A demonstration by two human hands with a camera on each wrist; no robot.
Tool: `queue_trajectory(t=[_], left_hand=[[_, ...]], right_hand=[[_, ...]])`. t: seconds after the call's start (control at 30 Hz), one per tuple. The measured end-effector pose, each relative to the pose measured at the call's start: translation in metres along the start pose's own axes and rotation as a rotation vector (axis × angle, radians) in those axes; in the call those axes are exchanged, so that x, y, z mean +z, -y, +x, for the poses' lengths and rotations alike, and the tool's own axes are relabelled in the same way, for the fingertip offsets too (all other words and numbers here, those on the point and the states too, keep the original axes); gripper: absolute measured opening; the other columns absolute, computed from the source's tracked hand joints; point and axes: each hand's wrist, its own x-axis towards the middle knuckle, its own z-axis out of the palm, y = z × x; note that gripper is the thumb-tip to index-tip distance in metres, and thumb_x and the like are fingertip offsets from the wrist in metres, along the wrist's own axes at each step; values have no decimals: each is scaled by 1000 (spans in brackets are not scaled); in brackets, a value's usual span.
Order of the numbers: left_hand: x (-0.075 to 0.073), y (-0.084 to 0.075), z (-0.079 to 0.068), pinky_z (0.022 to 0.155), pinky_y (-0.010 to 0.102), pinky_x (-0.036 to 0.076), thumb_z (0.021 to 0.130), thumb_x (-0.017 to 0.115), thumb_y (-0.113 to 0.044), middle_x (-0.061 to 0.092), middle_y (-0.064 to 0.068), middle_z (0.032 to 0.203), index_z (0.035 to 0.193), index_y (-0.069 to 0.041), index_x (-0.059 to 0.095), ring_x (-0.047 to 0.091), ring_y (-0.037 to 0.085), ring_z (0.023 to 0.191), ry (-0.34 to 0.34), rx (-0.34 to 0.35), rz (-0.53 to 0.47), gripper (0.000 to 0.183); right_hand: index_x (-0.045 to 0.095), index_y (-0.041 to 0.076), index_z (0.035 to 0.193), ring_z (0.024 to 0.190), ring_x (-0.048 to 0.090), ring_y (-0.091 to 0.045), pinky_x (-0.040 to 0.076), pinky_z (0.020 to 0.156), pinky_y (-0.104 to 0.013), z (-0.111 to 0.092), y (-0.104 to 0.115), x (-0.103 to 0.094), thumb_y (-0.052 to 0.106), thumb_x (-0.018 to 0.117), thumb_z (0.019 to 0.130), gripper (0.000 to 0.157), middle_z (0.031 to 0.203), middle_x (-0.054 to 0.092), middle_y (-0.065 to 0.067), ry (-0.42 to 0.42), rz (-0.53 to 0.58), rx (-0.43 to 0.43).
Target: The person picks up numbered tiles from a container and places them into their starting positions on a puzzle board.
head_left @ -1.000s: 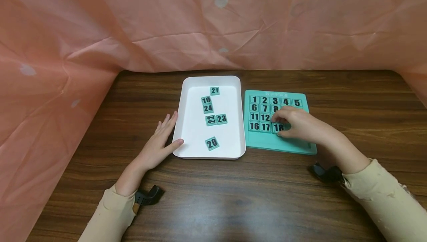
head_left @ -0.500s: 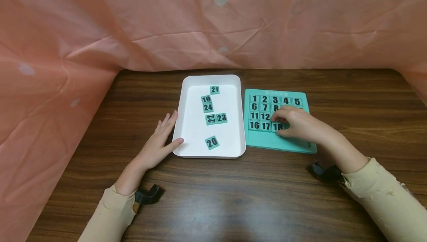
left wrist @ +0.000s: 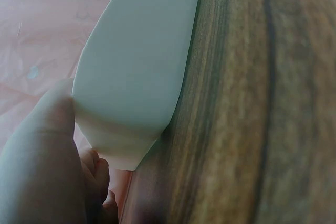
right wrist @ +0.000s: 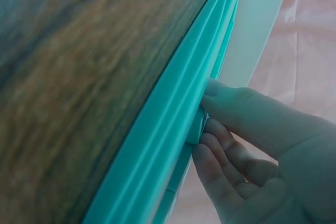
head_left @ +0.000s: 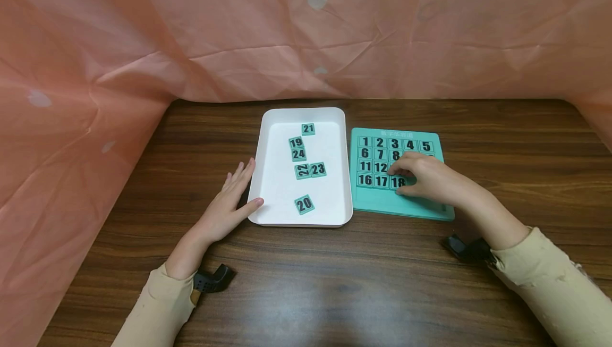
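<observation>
In the head view my right hand (head_left: 425, 177) curls over a teal number board (head_left: 382, 201), thumb at the near edge of the tile marked 18 (head_left: 398, 182) and fingertips at its far side. Tiles 1 to 5, 6, 7, 11, 12, 16 and 17 show in rows on the board; my hand covers part of the right side. In the right wrist view the thumb (right wrist: 231, 100) lies against the tile's edge by the board's rim. My left hand (head_left: 222, 209), fingers straight, rests at the left rim of a white tray (head_left: 330, 214).
Inside the tray lie loose tiles: 21 (head_left: 308, 129), 19 (head_left: 296, 143), 24 (head_left: 298, 154), 22 (head_left: 302, 171), 23 (head_left: 317, 169) and 20 (head_left: 304, 204). Tray and board stand side by side on a dark wooden table (head_left: 306, 283). A pink curtain (head_left: 239, 28) hangs behind.
</observation>
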Motion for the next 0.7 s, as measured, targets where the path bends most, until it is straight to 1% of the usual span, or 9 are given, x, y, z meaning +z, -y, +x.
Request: queue_trajectory(t=[0.3, 0.43, 0.53, 0.7], left_hand=[[0, -1, 0, 111, 48, 2, 89, 52, -44, 7, -5, 153, 147, -24, 6, 2, 22, 140, 1, -1, -2, 77], [1, 1, 0, 111, 48, 2, 89, 53, -44, 7, -5, 152, 147, -24, 7, 3, 22, 140, 0, -2, -3, 77], [1, 1, 0, 111, 47, 1, 89, 53, -44, 7, -6, 152, 147, -25, 6, 2, 22, 140, 0, -2, -2, 77], [0, 0, 0, 111, 46, 1, 89, 53, -43, 6, -7, 152, 147, -25, 6, 2, 21, 140, 3, -7, -7, 77]], right_hand=[[65, 6, 102, 86, 56, -18, 47, 71, -36, 0, 1, -1, 12, 76, 72, 33, 97, 59, -5, 10, 6, -1], [65, 5, 102, 91, 56, -20, 47, 75, -39, 2, 4, -6, 13, 76, 72, 33, 99, 60, -6, 8, 8, -8], [66, 5, 102, 93, 56, -20, 47, 78, -40, 7, 9, -11, 14, 76, 73, 32, 100, 61, -6, -1, 17, -27], [65, 5, 105, 92, 56, -20, 48, 75, -36, 23, 24, -23, 13, 75, 74, 34, 101, 60, -7, -9, 21, -66]])
